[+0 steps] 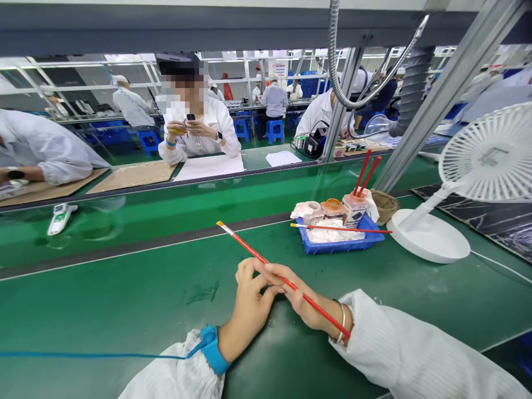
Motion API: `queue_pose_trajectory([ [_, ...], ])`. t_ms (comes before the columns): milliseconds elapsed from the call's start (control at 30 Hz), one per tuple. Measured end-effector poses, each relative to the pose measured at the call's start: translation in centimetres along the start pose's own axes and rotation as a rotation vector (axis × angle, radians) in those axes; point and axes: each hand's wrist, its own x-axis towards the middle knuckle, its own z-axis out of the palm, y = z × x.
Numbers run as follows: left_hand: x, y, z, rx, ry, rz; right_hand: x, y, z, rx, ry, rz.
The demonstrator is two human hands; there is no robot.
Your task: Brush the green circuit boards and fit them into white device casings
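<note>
A long red paintbrush [245, 247] with a pale yellow bristle tip lies slantwise across my right hand [301, 296], which is closed around its handle. The bristles point up and to the left, and the handle's end reaches my right cuff. Against the right fingertips, my left hand [251, 299] is closed, with its fingers curled and its thumb pressed in. Whatever may be between those fingers is hidden. A blue wrist strap [214, 350] with a blue cord circles my left wrist. Both hands are above the green work surface [137, 310].
A blue tray [343, 244] holds white tissue, small jars and a second red brush [344, 228]. A white fan [430, 235] stands to its right. Beyond the dark divider lies a white handheld device [60, 219]. Across the line sits a co-worker [199, 130] holding a small dark object.
</note>
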Motion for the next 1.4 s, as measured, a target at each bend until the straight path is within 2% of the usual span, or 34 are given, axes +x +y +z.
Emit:
queue_pose_trajectory([
  [100,0.2,-0.2,-0.3,-0.064,-0.003,0.013,0.2,-0.3,-0.2,-0.085,-0.035,-0.071],
  [233,0.2,-0.1,-0.1,-0.212,-0.112,-0.008,0.0,0.0,-0.3,-0.032,-0.005,-0.041],
  [333,-0.2,-0.3,0.3,-0.210,-0.126,-0.019,-0.1,-0.1,-0.1,-0.063,-0.004,-0.047],
  [500,1.2,-2.3,0.3,-0.221,0.004,-0.215,0.7,-1.2,0.8,-0.293,-0.106,-0.231],
  [600,2.6,-3.2,0.1,-0.234,0.061,-0.227,1.4,-2.2,0.3,-0.369,-0.121,-0.319],
  [633,3.0,-3.3,0.1,-0.234,0.057,-0.222,1.6,-2.8,-0.2,-0.392,-0.058,-0.324],
  [700,3.5,-3.1,0.3,-0.232,0.028,-0.206,2.0,-4.2,-2.0,-0.446,0.169,-0.313],
  [767,4.0,-2.6,0.8,-0.225,-0.010,-0.195,2.3,-6.2,-4.4,-0.490,0.445,-0.313],
  [867,5.2,-1.5,2.3,-0.211,-0.070,-0.216,2.4,-9.2,-8.4,-0.508,0.747,-0.326],
  [933,6.2,-0.7,3.7,-0.201,-0.119,-0.242,2.4,-10.6,-10.7,-0.578,0.909,-0.274],
  [1000,7.2,0.1,5.0,-0.198,-0.160,-0.258,2.5,-11.4,-12.4,-0.709,0.988,-0.171],
  [1067,8.0,0.7,6.3,-0.207,-0.190,-0.272,2.9,-11.6,-13.5,-0.855,0.984,-0.076],
  [1200,9.0,1.4,7.8,-0.247,-0.235,-0.313,4.8,-10.8,-14.6,-1.105,0.807,0.095],
  [1400,8.4,1.5,7.9,-0.288,-0.287,-0.333,7.5,-7.8,-14.9,-1.200,0.543,0.227],
])
